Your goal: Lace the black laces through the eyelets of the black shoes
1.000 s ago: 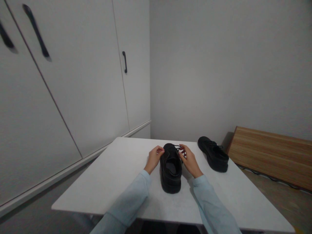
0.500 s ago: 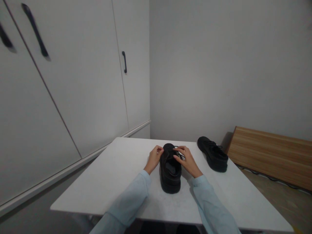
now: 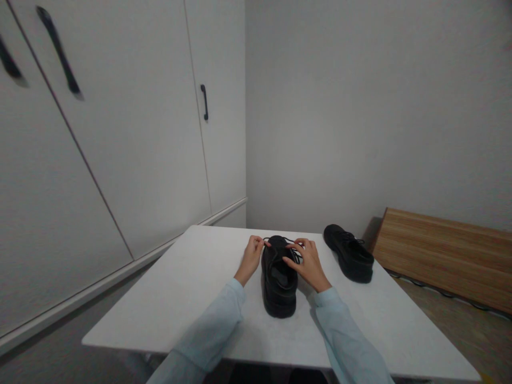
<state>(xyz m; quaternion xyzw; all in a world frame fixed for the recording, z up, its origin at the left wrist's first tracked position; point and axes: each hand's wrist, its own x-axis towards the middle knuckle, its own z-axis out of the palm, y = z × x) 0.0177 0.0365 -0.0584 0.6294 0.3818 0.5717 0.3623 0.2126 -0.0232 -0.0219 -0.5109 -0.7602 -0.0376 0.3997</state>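
A black lace-up shoe [image 3: 279, 304] stands on the white table in front of me, heel toward me and its opening facing up. My left hand [image 3: 252, 257] is at the left side of its front part, thumb and fingers pinched on a thin black shoelace. Across the shoe, my right hand [image 3: 309, 262] has its fingers curled over the lacing, with strands of black lace around the fingertips. Its thumb lies at the edge of the opening. The exact grip of the right fingertips is partly hidden.
A second black shoe [image 3: 350, 255] sits at the table's far right edge. The white table [image 3: 160, 304] borders white cabinets [image 3: 152, 133] on the left. A wood-grain board [image 3: 444, 256] leans by the wall at the right.
My left hand has moved slightly up and left, and a strand of lace now shows at its fingertips. My right hand has shifted only a little; the shoe stays in place.
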